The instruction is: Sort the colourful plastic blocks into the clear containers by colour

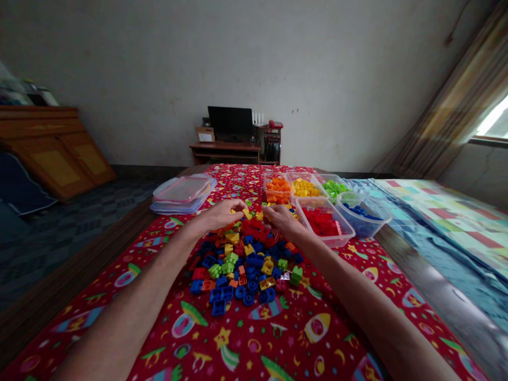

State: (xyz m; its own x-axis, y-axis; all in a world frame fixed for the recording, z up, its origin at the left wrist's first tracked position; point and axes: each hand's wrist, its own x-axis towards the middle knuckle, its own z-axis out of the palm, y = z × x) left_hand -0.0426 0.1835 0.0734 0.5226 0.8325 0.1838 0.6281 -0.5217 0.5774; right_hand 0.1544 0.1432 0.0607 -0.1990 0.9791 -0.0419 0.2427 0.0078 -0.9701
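A mixed pile of plastic toy bricks [254, 259] in blue, red, yellow, green and orange lies on the red patterned cloth [246, 344]. At the far side of the pile, my left hand [224, 214] is closed, with a yellow toy brick [246, 214] at its fingertips. My right hand [281, 219] is opposite it over the pile, fingers curled together; what they hold, if anything, is hidden. Sorted bricks fill clear tubs at the right: orange bricks [278, 190], yellow bricks [305, 188], green bricks [334, 189], red bricks [322, 222] and blue bricks [362, 211].
Stacked plastic lids [184, 193] lie at the table's left. The red-brick tub [337, 242] stands close to my right forearm, beside a round tub [371, 230]. A bed [444, 222] adjoins on the right. Beyond the table, a monitor [230, 123] stands on a desk against the wall.
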